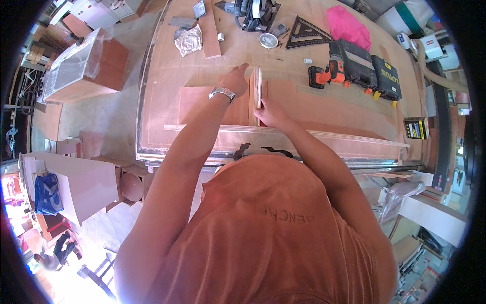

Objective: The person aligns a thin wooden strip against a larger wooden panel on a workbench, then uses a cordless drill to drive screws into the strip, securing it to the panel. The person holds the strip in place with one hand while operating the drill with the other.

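Head view: we are clamping our right hand on the near part of a plywood strip, which is standing edge-up on the worktop between our hands. Our left hand is resting beside it, fingers stretched out. Beyond, a small round dish is holding something pale we cannot identify. A black tool case and a smaller case are lying shut near a cordless drill, concealing their insides.

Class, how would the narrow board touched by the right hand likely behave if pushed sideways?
The board is probably stiff, as its layered edge looks straight. Without the right hand, it may tip, since it seems to stand on edge.
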`<state>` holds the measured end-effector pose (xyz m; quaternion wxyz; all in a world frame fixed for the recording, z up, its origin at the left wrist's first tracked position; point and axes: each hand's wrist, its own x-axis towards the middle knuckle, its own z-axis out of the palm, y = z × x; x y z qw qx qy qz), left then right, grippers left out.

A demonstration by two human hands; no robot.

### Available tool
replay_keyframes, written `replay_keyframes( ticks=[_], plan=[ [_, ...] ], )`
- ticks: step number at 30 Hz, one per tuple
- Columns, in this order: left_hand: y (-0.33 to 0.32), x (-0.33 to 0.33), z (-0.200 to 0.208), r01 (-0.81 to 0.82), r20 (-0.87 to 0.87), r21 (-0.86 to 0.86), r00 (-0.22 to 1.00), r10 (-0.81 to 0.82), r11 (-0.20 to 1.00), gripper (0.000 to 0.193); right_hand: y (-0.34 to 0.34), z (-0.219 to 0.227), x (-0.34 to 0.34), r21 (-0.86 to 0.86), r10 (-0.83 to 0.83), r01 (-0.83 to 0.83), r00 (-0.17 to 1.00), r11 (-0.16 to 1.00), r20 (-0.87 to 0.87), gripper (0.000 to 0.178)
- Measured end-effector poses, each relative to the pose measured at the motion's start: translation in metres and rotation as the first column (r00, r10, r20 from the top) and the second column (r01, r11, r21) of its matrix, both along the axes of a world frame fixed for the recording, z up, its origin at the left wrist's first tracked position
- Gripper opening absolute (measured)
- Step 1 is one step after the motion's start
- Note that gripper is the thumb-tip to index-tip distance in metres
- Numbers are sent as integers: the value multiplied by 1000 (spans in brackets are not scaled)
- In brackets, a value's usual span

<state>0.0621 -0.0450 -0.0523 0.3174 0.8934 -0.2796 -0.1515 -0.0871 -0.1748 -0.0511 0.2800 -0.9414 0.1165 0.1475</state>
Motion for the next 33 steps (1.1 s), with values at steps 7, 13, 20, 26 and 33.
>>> replay_keyframes(
  ticks=[7, 13, 20, 26, 33],
  plan=[
    [-20, 4, -3, 76, -155, -19, 985, -78, 997, 66, -9, -4, -2, 161, 6, 2, 999, 987, -51, 52],
    [-26, 19, -6, 29, -122, 19, 992, -26, 999, 47, -9, 4, -2, 224, 73, -59, 996, 973, -54, 59],
    [-27, 21, -21, 5, -150, 7, 989, -4, 1000, 45, -72, -51, -2, -132, -230, 250, 961, 959, 150, 68],
    [-31, 17, -20, -7, -127, -7, 992, 6, 1000, 50, -129, -84, -14, 155, -327, 421, 848, 893, -418, 59],
    [-28, 18, -8, 39, -117, 67, 993, -31, 997, 53, -124, -91, -21, 202, -241, 284, 947, 937, -213, 52]
  ],
)
